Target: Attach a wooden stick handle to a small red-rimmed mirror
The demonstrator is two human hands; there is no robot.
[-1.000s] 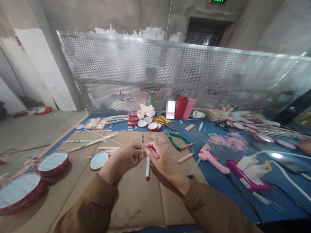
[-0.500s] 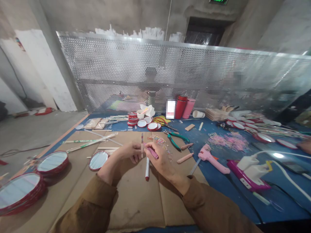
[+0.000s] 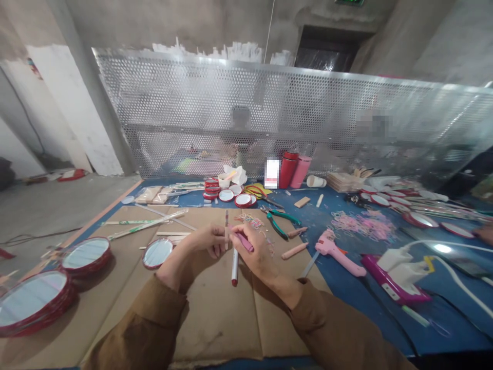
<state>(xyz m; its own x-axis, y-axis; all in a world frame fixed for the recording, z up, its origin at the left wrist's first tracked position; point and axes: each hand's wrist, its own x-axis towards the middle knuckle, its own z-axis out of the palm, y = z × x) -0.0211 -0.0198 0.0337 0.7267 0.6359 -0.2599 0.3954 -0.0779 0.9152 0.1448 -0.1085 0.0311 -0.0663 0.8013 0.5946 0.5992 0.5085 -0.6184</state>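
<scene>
Two bare hands meet over a sheet of brown cardboard (image 3: 215, 324). Little has changed from a moment ago: the hands keep nearly the same pose, which suggests fine work in progress at the fingertips. The left hand (image 3: 211, 241) pinches a thin, banded stick (image 3: 227, 220) between closed fingers; its long axis runs near to far, the banded end pointing far. The right hand (image 3: 256, 254) has its fingers curled around a pink pen (image 3: 245, 243), which slants from near right to far left, its far end at the stick; whether they touch is unclear. Just beneath, a white pen (image 3: 234, 266) points its red end near. A red-rimmed disc (image 3: 158, 253) lies left, with green-handled pliers (image 3: 278, 226) far right of the hands.
</scene>
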